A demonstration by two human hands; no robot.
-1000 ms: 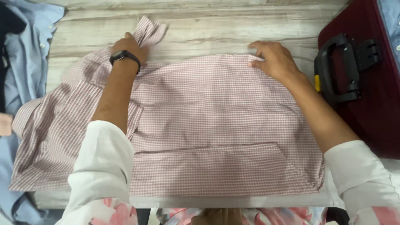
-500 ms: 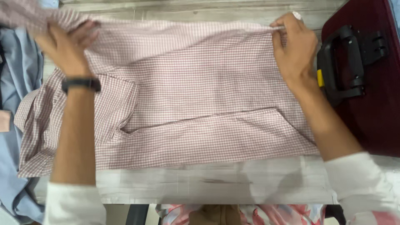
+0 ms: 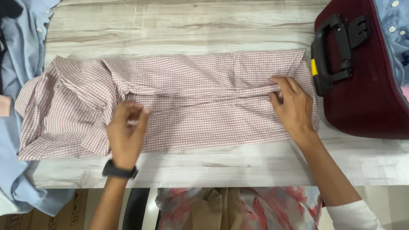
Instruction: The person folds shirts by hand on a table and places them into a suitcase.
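Observation:
A pink-and-white checked shirt [image 3: 191, 81] lies folded into a long band across the pale wood-grain table [image 3: 238, 162]. My left hand [image 3: 126, 134], with a black watch at the wrist, rests on the shirt's lower left part with fingers curled on the cloth. My right hand [image 3: 293, 106] presses on the shirt's right end, fingertips pinching the folded edge near the middle crease. The collar end bunches at the left.
A dark red suitcase [image 3: 375, 89] with a black handle [image 3: 336, 51] stands at the right, touching the shirt's end. Light blue garments [image 3: 19, 51] hang over the table's left side. More blue cloth [image 3: 394, 25] lies on the suitcase.
Both hands brought the shirt's far edge toward me and laid it down, folding the shirt into a narrower band. The hands now rest low on the fold.

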